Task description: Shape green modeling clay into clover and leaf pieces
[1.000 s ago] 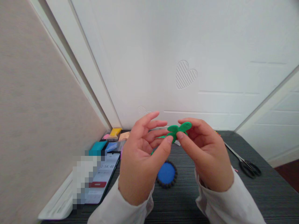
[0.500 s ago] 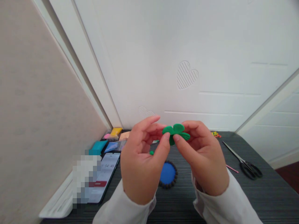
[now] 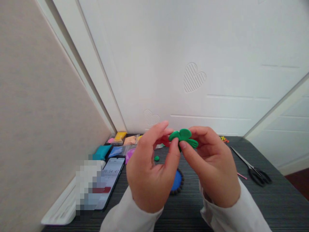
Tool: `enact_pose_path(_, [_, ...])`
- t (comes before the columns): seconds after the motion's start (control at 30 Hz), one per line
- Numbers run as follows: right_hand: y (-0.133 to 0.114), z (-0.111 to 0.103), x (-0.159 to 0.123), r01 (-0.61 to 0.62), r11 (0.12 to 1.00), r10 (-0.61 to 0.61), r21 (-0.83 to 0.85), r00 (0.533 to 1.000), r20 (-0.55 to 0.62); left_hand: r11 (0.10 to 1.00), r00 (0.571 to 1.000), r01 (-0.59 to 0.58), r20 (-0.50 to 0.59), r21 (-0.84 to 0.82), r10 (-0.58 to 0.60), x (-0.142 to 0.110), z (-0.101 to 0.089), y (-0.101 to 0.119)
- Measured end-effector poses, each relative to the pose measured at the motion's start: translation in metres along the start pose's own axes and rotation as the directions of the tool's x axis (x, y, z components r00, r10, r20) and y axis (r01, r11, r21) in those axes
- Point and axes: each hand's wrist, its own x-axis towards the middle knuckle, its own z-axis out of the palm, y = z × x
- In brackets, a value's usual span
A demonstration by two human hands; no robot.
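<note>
Between both hands, above the table, is a green clay flower shape (image 3: 185,134) with several rounded petals. My left hand (image 3: 151,170) pinches its left side, the thumb pressed near the middle. From the right, my right hand (image 3: 211,164) grips it with the thumb beside the other thumb and the fingers behind. Its underside is hidden by the thumbs and fingers. Below, on the table, lies a blue disc (image 3: 177,180) with a dark beaded rim, partly covered by my left hand. A small green clay ball (image 3: 156,158) rests just behind my left hand.
Scissors (image 3: 256,170) and a thin pink stick (image 3: 242,176) lie at the right. Small red and yellow pieces (image 3: 224,139) sit at the back right. To the left are a phone (image 3: 112,175) with a timer, a white tray (image 3: 59,209), a teal packet (image 3: 102,152) and a yellow packet (image 3: 120,136).
My left hand has shifted slightly right, uncovering the green ball and a purple packet and covering more of the blue disc. The green flower shape has moved a little right, still held by both hands.
</note>
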Motion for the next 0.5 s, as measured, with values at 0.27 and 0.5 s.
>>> enact_pose_path(0.27, [-0.003,-0.0007,-0.0016,0.002,1.0,-0.002,0.019,1.0,0.002,0.995,0.998,0.044,-0.045,-0.084,-0.048,0.0004,0.0034,0.0034])
enact_pose_path(0.5, [-0.0035,-0.0019,-0.0006,-0.008,0.999,0.008,0.045,1.0,0.007,0.993,0.999,0.047,-0.007,-0.113,-0.048,-0.0002,0.0,0.0034])
